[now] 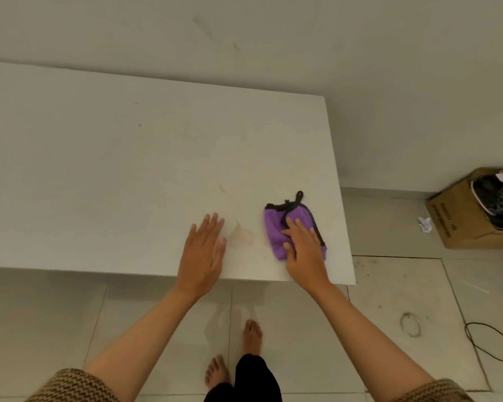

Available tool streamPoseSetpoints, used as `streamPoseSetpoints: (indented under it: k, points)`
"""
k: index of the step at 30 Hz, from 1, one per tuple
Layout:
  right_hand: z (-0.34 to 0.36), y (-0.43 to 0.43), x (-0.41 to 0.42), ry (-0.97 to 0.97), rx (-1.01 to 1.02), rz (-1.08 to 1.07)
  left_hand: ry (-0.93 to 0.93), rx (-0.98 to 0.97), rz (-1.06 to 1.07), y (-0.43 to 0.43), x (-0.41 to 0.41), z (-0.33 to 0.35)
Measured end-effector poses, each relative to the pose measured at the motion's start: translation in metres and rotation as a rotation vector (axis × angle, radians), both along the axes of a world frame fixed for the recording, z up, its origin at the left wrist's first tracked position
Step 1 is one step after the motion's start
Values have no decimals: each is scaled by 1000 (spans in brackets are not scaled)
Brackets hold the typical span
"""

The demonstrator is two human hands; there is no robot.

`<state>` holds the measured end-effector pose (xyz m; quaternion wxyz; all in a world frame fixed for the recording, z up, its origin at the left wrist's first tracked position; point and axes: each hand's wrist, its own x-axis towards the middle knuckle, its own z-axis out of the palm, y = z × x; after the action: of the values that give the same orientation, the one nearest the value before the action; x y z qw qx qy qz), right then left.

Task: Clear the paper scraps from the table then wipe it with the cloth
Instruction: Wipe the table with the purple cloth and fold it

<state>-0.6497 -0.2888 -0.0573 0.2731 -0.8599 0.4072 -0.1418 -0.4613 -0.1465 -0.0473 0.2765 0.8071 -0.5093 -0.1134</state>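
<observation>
A folded purple cloth [275,227] with black edging and a black loop lies near the front right corner of the white table [114,169]. My right hand [304,250] presses flat on the cloth, fingers straight. My left hand [204,250] rests flat on the table surface just left of it, fingers straight, holding nothing. A faint brownish stain [241,235] marks the table between the two hands. No paper scraps show on the table top.
A cardboard box [474,216] full of cables stands on the tiled floor at the right, with a crumpled white paper scrap [425,224] beside it. A black cable [488,340] trails on the floor. The wall runs behind the table. My bare feet are below the table's front edge.
</observation>
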Motion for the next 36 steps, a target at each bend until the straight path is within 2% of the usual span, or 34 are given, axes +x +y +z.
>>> streamPoseSetpoints:
  k: [3,6,9,12,15,18,23,27,31,34,36]
  points:
    - [11,9,-2,-187,181,32,76,-67,-170,-25,-34,6]
    - [10,14,-24,-323,100,-189,182,7,-203,-47,-58,6]
    - [1,4,-55,-322,11,-482,13,243,-116,-62,-74,-4]
    - [-2,-15,-79,-363,159,-625,-99,403,-75,-77,-108,-9]
    - [-3,-32,-87,-338,351,-521,-102,394,-44,-101,-143,-18]
    - [-3,-51,-85,-341,501,-433,-68,281,44,-140,-156,-21]
    - [-4,-74,-74,-302,529,-380,-71,246,119,-221,-138,-28]
    - [-15,-71,-68,-242,497,-384,-113,247,8,-281,-120,-32]
    - [-19,-70,-70,-195,431,-365,-157,172,-267,-308,-114,-35]
    - [-20,-69,-70,-172,399,-363,-71,132,-406,-306,-106,-31]
    - [-21,-69,-69,-176,398,-360,8,101,-387,-298,-97,-26]
